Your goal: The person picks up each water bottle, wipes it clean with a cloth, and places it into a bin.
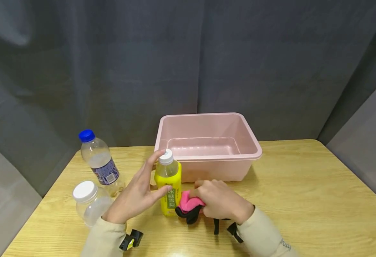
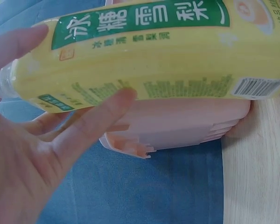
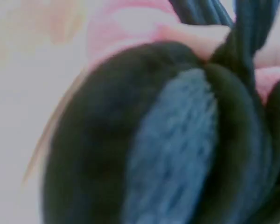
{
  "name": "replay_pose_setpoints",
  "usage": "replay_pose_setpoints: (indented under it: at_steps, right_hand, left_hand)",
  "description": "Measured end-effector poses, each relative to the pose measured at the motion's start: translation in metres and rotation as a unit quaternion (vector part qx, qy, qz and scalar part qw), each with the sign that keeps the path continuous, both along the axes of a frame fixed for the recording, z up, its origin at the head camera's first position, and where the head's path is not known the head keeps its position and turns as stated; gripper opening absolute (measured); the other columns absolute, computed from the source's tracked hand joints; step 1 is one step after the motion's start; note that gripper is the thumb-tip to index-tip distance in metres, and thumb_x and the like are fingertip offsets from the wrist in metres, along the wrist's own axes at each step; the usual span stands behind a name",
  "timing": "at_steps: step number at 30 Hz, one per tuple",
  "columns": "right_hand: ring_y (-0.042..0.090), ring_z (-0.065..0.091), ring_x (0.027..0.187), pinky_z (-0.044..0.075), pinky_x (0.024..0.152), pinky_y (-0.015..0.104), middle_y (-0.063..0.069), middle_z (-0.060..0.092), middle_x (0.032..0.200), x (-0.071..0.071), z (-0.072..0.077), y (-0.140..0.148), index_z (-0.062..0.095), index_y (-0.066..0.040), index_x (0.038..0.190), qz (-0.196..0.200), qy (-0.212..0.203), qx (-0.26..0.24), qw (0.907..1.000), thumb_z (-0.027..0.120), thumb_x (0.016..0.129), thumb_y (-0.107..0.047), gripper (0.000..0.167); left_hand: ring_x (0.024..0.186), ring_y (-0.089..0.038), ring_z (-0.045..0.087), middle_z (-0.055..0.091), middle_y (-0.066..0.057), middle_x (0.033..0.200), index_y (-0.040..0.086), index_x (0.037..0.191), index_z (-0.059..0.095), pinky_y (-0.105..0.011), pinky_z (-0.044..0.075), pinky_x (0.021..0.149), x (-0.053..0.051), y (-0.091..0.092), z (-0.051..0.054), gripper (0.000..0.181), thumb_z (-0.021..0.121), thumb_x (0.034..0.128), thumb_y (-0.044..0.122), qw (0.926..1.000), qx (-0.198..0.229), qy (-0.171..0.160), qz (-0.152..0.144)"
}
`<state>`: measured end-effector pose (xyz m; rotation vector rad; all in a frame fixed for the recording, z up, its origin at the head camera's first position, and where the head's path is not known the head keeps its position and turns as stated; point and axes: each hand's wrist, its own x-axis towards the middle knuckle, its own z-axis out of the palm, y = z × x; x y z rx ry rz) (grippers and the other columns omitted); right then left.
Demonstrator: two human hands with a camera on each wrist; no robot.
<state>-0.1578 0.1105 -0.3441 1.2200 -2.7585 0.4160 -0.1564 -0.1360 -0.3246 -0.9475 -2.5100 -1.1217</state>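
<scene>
A bottle with a yellow label and white cap (image 1: 170, 191) stands upright before the pink bin. My left hand (image 1: 136, 194) has it between thumb and fingers: one fingertip touches the cap, the thumb lies on the front, other fingers pass behind. The left wrist view shows the yellow bottle (image 2: 177, 65) large, beside the left hand (image 2: 32, 154). My right hand (image 1: 221, 200) grips a soft pink and black cloth item (image 1: 191, 206) right of the bottle, low over the table. Its fuzzy black part (image 3: 112, 126) and dark straps fill the right wrist view; its kind is unclear.
A pink plastic bin (image 1: 207, 167) sits at the back middle of the wooden table (image 1: 310, 200). At the left stand a clear bottle with a blue cap (image 1: 99, 160) and a clear jar with a white lid (image 1: 90, 203). A dark curtain (image 1: 136, 71) hangs behind.
</scene>
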Motion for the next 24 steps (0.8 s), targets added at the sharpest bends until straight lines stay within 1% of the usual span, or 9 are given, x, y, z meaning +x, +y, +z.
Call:
replay_pose_setpoints:
  at_steps: [3,5,7,10,12,13,15,20,24]
  right_hand:
    - [0.011,0.052,0.062,0.044,0.053,0.025,-0.004,0.057,0.083,0.001,0.014,0.006,0.075,-0.015,0.092,0.001,0.064,-0.077,0.9949,0.069,0.067,0.012,0.037]
    - [0.012,0.058,0.067,0.049,0.057,0.026,-0.002,0.062,0.088,0.002,0.021,0.009,0.077,-0.013,0.099,0.005,0.108,-0.141,0.9841,0.068,0.067,0.014,0.042]
    - [0.015,0.064,0.075,0.055,0.065,0.030,0.002,0.066,0.097,0.003,0.026,0.010,0.077,-0.009,0.104,0.005,0.149,-0.211,0.9661,0.067,0.067,0.017,0.046]
    - [0.024,0.067,0.091,0.057,0.081,0.031,0.009,0.067,0.107,0.005,0.030,0.008,0.076,-0.005,0.108,0.001,0.192,-0.314,0.9298,0.070,0.067,0.020,0.049]
    - [0.029,0.065,0.097,0.054,0.087,0.028,0.012,0.067,0.110,0.006,0.029,0.006,0.075,-0.002,0.109,0.000,0.204,-0.368,0.9073,0.071,0.067,0.021,0.048]
    - [0.030,0.065,0.098,0.053,0.089,0.027,0.013,0.067,0.111,0.007,0.029,0.005,0.075,-0.002,0.109,0.003,0.204,-0.383,0.9009,0.072,0.067,0.021,0.049]
    - [0.030,0.065,0.097,0.053,0.089,0.026,0.013,0.067,0.110,0.007,0.028,0.003,0.075,-0.002,0.109,0.013,0.201,-0.386,0.9002,0.073,0.066,0.021,0.048]
    - [0.024,0.067,0.091,0.058,0.079,0.037,0.007,0.065,0.107,0.005,0.026,0.000,0.073,-0.006,0.104,0.034,0.192,-0.318,0.9280,0.071,0.069,0.018,0.042]
    - [0.021,0.066,0.084,0.058,0.073,0.037,0.005,0.064,0.104,0.004,0.027,0.001,0.073,-0.008,0.100,0.035,0.190,-0.291,0.9372,0.070,0.070,0.017,0.039]
  left_hand:
    - [0.124,-0.042,0.054,0.042,-0.022,0.149,0.025,0.157,0.018,-0.055,0.058,0.085,-0.002,0.001,0.002,0.092,0.078,0.0891,0.005,1.0000,0.000,0.005,-0.004]
    - [0.123,-0.041,0.055,0.042,-0.022,0.149,0.025,0.157,0.018,-0.054,0.058,0.083,-0.002,0.000,0.003,0.093,0.078,0.0890,0.005,1.0000,0.001,0.002,-0.004]
    - [0.121,-0.041,0.056,0.043,-0.022,0.147,0.026,0.157,0.019,-0.048,0.060,0.080,-0.002,0.000,0.002,0.093,0.078,0.0886,0.004,1.0000,0.005,-0.002,-0.005]
    - [0.118,-0.040,0.057,0.044,-0.022,0.145,0.025,0.156,0.020,-0.039,0.062,0.074,-0.002,-0.001,0.000,0.092,0.078,0.0880,0.001,0.9998,0.013,-0.009,-0.010]
    - [0.117,-0.039,0.057,0.044,-0.023,0.147,0.023,0.156,0.021,-0.039,0.061,0.077,-0.001,-0.001,-0.002,0.092,0.078,0.0876,0.000,0.9998,0.013,-0.004,-0.017]
    - [0.118,-0.040,0.057,0.043,-0.023,0.148,0.023,0.156,0.021,-0.041,0.061,0.079,-0.001,-0.001,-0.003,0.091,0.078,0.0875,0.000,0.9997,0.012,0.000,-0.019]
    - [0.118,-0.040,0.057,0.042,-0.023,0.150,0.022,0.155,0.022,-0.044,0.060,0.081,-0.001,-0.001,-0.004,0.091,0.078,0.0872,0.000,0.9996,0.009,0.009,-0.023]
    - [0.119,-0.040,0.056,0.043,-0.023,0.148,0.023,0.156,0.021,-0.036,0.061,0.076,-0.002,-0.003,-0.004,0.092,0.076,0.0873,-0.003,0.9995,0.019,0.007,-0.025]
    - [0.119,-0.041,0.055,0.042,-0.024,0.147,0.023,0.157,0.021,-0.031,0.061,0.073,-0.003,-0.003,-0.003,0.092,0.075,0.0874,-0.005,0.9992,0.026,-0.003,-0.029]
